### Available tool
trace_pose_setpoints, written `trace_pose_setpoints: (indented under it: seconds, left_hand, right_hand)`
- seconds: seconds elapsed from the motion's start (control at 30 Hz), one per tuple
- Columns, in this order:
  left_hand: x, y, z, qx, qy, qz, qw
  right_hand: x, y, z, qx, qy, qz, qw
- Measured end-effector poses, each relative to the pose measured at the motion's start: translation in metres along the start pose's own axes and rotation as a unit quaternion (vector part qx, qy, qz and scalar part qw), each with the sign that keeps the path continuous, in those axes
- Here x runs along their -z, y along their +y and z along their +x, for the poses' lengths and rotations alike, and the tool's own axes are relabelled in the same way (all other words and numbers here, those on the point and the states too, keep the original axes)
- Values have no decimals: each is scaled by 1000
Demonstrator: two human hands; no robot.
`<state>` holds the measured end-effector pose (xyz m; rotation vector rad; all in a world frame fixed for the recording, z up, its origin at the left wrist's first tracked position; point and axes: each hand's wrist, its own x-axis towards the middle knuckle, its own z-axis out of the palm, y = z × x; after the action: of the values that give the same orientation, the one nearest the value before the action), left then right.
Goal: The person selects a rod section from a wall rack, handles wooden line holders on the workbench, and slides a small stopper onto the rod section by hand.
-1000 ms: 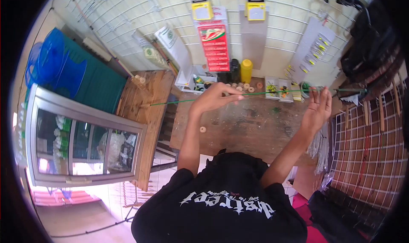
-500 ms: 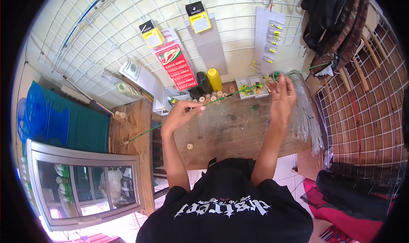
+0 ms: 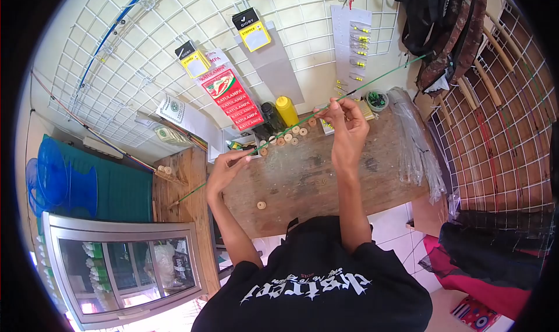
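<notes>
A thin green rod (image 3: 384,75), like a fishing rod blank with a short dark band, runs slantwise across the view from lower left to upper right. My left hand (image 3: 228,168) is closed around it, thumb and fingers pinched together. Farther up, my right hand (image 3: 350,125) also pinches the rod between thumb and fingertips, just below the dark band. Behind my right hand, a box of small yellow pieces (image 3: 328,126) is partly hidden. A round tub of green bits (image 3: 377,101) stands right of that hand.
Cork-like rings (image 3: 288,137), a yellow bottle (image 3: 286,111) and a dark bottle (image 3: 271,118) line the back of the wooden table (image 3: 291,180). One loose ring (image 3: 261,205) lies near its front. Clear plastic sleeves (image 3: 416,146) lie at right; a glass-fronted cabinet (image 3: 122,271) stands at left.
My right hand has come left, away from the green tub, and closed in toward my left hand. The rod's dark band now sits above my right fingertips instead of between my hands. The view has shifted slightly.
</notes>
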<state>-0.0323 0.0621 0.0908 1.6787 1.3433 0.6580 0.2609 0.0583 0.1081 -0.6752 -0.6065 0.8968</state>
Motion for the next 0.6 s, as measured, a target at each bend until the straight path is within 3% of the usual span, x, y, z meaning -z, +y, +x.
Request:
trace_pose_setpoints:
  seconds: [0.17, 0.27, 0.37, 0.43, 0.47, 0.53, 0.6]
  left_hand:
    - [11, 54, -22, -33, 25, 29, 999]
    - [21, 96, -35, 39, 12, 99, 994]
    - [18, 120, -38, 86, 77, 147, 982]
    - [4, 136, -30, -68, 154, 200, 965]
    - [-7, 142, -22, -68, 155, 201, 965]
    - [-34, 157, -4, -215, 184, 88, 955]
    - [-61, 170, 10, -253, 121, -6, 960]
  right_hand:
    - [-3, -5, -3, 17, 3, 13, 1000]
    - [-4, -11, -5, 19, -5, 0, 1000]
    - [-4, -17, -8, -3, -24, 5, 1000]
    - [-5, -19, -9, 4, -27, -12, 1000]
    - [-7, -20, -10, 4, -28, -12, 1000]
    - [-9, -23, -13, 19, -26, -1, 999]
    - [-10, -27, -17, 31, -27, -22, 999]
